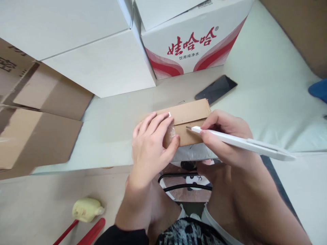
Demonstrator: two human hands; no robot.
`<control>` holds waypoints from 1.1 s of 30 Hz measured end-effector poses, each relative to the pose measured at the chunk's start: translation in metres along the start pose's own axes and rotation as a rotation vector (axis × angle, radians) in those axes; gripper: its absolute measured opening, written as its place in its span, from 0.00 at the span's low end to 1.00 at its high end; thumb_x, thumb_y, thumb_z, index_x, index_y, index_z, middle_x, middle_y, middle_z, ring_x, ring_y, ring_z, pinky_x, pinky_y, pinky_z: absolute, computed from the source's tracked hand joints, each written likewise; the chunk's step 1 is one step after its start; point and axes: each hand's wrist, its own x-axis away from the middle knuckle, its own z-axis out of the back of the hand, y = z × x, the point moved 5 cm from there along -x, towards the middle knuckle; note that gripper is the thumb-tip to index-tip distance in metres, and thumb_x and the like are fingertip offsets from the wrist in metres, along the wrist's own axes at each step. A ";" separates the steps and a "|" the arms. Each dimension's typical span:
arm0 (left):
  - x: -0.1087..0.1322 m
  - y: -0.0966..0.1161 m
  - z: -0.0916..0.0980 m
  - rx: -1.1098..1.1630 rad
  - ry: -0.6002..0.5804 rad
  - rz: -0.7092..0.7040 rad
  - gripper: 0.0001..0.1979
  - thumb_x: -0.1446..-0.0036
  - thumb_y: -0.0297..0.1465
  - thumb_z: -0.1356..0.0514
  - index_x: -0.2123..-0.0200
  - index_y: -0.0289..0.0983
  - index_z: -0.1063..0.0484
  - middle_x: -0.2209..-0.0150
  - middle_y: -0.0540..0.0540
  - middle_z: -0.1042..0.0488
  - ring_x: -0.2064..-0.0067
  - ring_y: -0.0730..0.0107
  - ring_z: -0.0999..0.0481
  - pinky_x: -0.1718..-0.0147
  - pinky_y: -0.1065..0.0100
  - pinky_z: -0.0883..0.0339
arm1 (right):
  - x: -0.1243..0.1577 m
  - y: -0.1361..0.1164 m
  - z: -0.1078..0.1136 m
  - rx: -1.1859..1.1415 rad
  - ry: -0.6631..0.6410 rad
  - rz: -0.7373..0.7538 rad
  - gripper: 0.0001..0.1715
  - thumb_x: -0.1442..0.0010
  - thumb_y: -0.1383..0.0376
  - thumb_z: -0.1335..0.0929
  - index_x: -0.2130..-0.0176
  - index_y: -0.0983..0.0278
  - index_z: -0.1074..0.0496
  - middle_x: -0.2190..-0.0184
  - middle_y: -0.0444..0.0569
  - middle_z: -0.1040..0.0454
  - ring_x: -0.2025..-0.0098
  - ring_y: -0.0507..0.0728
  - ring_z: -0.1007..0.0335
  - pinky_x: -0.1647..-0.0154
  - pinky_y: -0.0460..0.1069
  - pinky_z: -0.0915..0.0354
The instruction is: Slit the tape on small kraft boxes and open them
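Observation:
A small brown cardboard box (192, 112) lies near the front edge of the covered table, with a strip of clear tape toward its left part. My left hand (153, 141) is closed over the box's left end, fingers across the top and thumb at the near edge. Between the thumb and fingers of my right hand (227, 136) is a white pen (245, 143), held slanted. Its thin metal tip points left, at or just above the box's top face; contact cannot be told. My left palm hides the left end of the box.
Behind the box lies a black phone (216, 89). White cartons (102, 64) and a red-and-white printed carton (191, 47) stand at the back, brown cartons (38, 136) at left. A yellow bottle (87, 209) and red handles (92, 231) are on the floor.

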 end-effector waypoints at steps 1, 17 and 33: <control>0.000 0.000 0.000 0.007 -0.002 0.003 0.19 0.35 0.40 0.43 0.43 0.42 0.27 0.38 0.47 0.24 0.32 0.50 0.32 0.37 0.48 0.37 | -0.001 -0.002 0.000 0.019 -0.003 0.022 0.07 0.47 0.66 0.32 0.76 0.61 0.33 0.84 0.39 0.35 0.82 0.47 0.44 0.81 0.46 0.49; -0.002 -0.005 0.000 0.042 0.021 0.060 0.20 0.37 0.41 0.41 0.44 0.42 0.27 0.37 0.43 0.25 0.33 0.49 0.30 0.35 0.46 0.37 | -0.002 -0.004 -0.003 0.013 -0.091 -0.002 0.07 0.47 0.64 0.31 0.76 0.62 0.29 0.85 0.39 0.33 0.82 0.47 0.43 0.82 0.44 0.47; -0.002 -0.004 0.000 0.028 0.013 0.063 0.19 0.37 0.40 0.41 0.44 0.41 0.28 0.37 0.43 0.25 0.33 0.50 0.31 0.35 0.46 0.37 | -0.001 -0.001 -0.004 0.098 -0.069 0.010 0.07 0.46 0.64 0.30 0.74 0.62 0.29 0.83 0.39 0.32 0.81 0.47 0.42 0.78 0.45 0.46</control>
